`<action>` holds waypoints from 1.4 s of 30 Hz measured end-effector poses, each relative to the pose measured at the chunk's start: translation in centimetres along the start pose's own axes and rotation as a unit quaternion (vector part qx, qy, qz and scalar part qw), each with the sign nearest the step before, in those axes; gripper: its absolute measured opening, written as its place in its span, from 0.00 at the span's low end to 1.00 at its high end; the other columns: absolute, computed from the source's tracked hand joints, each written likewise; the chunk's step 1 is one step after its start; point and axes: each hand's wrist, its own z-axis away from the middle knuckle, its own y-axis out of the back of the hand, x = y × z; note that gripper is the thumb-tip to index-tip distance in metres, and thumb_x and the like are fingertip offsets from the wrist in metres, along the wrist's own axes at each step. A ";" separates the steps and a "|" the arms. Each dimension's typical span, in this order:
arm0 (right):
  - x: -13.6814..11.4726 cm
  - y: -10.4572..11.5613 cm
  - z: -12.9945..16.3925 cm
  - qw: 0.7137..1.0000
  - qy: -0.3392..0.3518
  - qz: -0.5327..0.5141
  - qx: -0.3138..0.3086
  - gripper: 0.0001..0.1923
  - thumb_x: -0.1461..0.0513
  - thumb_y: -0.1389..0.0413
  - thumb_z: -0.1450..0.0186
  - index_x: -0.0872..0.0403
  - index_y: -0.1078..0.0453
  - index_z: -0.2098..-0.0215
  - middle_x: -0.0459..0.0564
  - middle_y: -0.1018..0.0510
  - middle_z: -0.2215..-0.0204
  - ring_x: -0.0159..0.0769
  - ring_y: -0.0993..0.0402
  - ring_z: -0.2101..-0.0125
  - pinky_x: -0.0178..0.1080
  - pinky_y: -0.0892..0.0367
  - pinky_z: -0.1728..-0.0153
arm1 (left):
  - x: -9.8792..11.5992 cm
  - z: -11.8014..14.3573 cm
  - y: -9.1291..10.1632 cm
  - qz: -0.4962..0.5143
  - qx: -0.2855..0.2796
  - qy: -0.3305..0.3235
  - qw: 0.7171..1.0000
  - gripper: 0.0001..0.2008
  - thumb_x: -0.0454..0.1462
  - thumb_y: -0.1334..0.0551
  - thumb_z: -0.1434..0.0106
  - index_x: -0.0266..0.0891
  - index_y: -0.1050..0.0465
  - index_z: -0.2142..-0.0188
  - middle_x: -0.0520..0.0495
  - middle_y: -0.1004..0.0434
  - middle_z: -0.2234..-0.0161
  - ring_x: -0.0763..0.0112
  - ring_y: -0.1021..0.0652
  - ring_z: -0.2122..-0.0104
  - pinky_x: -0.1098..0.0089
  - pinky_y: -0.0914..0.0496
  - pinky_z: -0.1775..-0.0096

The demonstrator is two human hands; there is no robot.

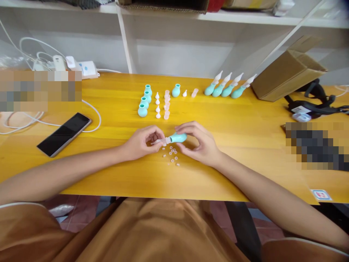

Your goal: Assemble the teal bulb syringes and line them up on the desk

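Along the lower edge of the view, an orange-brown shirt [152, 229] sits close against a wooden table [122, 182], with a small square sticker [321, 195] near its front edge on the right. Farther in, tiny translucent rings [172, 150] lie scattered just below the two hands. Over the middle of the table, a teal bulb syringe [177, 137] is held on its side, nozzle toward the left. The left hand [145, 142] pinches the clear nozzle [166, 140] between thumb and fingers, while the right hand [200, 143] grasps the bulb, its fingers curved around it. Well to the left lies a dark-screened smartphone [64, 134]. Beyond the hands stand a column of four open teal bulbs [142, 110], a column of white tips [158, 115] and one of clear connectors [166, 115]; another teal bulb [176, 91] stands to their right. Four assembled bulb syringes [238, 92] lean in a row near a cardboard box [283, 72]. Farthest back rises a white shelf unit [212, 16].
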 end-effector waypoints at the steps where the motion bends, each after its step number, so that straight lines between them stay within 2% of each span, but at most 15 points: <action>1: 0.0 0.0 0.1 1.000 -0.004 -0.003 0.001 0.21 0.63 0.30 0.32 0.42 0.25 0.43 0.54 0.18 0.49 0.51 0.18 0.47 0.57 0.17 0.48 | 0.0 0.0 0.0 0.000 0.001 0.001 1.000 0.06 0.38 0.31 0.33 0.40 0.25 0.58 0.52 0.23 0.66 0.73 0.25 0.69 0.71 0.29 0.65; 5: 0.1 0.1 0.3 0.999 -0.017 -0.034 -0.011 0.20 0.63 0.30 0.31 0.42 0.23 0.43 0.55 0.20 0.46 0.51 0.18 0.45 0.53 0.13 0.52 | -0.2 0.0 0.0 0.018 0.009 0.009 1.000 0.07 0.39 0.31 0.33 0.40 0.25 0.58 0.51 0.22 0.66 0.73 0.25 0.68 0.71 0.29 0.65; 11: 0.8 0.7 0.1 0.999 0.013 -0.014 -0.034 0.26 0.68 0.35 0.31 0.41 0.25 0.38 0.57 0.26 0.42 0.51 0.19 0.43 0.57 0.16 0.44 | -0.6 -0.2 0.0 0.059 0.031 0.029 0.997 0.10 0.41 0.29 0.32 0.39 0.25 0.59 0.48 0.18 0.65 0.72 0.22 0.68 0.70 0.29 0.65; 14: 1.0 1.0 -0.1 0.998 0.049 0.020 -0.021 0.27 0.69 0.37 0.31 0.40 0.25 0.38 0.56 0.24 0.44 0.50 0.18 0.45 0.58 0.16 0.45 | -0.7 -0.3 0.2 0.073 0.027 0.041 0.996 0.12 0.44 0.28 0.33 0.39 0.26 0.60 0.47 0.17 0.65 0.71 0.20 0.66 0.69 0.27 0.64; 17: 1.1 1.2 -0.2 0.997 0.055 0.041 -0.015 0.29 0.68 0.35 0.32 0.39 0.27 0.37 0.55 0.20 0.45 0.51 0.18 0.46 0.58 0.16 0.47 | -0.7 -0.3 0.3 0.094 0.018 0.045 0.994 0.15 0.46 0.27 0.33 0.39 0.25 0.60 0.46 0.15 0.62 0.69 0.18 0.64 0.68 0.25 0.61; 23: 0.8 1.5 -0.2 0.996 0.069 0.063 -0.004 0.25 0.67 0.34 0.32 0.40 0.26 0.40 0.54 0.16 0.46 0.51 0.16 0.48 0.58 0.17 0.47 | -0.9 -0.3 0.5 0.118 0.007 0.042 0.992 0.18 0.49 0.26 0.34 0.38 0.24 0.60 0.42 0.12 0.59 0.69 0.16 0.64 0.67 0.22 0.61; 31: 0.7 1.5 -0.1 0.999 0.039 0.037 -0.003 0.23 0.65 0.32 0.33 0.40 0.23 0.42 0.52 0.15 0.48 0.50 0.15 0.50 0.55 0.16 0.48 | -1.0 -0.1 0.3 0.087 0.016 0.002 0.996 0.10 0.42 0.27 0.33 0.38 0.21 0.60 0.43 0.12 0.59 0.66 0.14 0.59 0.63 0.19 0.52; 42: 0.5 1.7 0.0 0.998 0.040 0.038 -0.015 0.22 0.63 0.30 0.33 0.41 0.21 0.42 0.53 0.14 0.48 0.50 0.14 0.51 0.55 0.14 0.50 | -0.8 0.4 0.1 -0.023 0.068 -0.026 0.997 0.06 0.39 0.29 0.33 0.39 0.20 0.60 0.44 0.16 0.60 0.67 0.17 0.62 0.65 0.22 0.58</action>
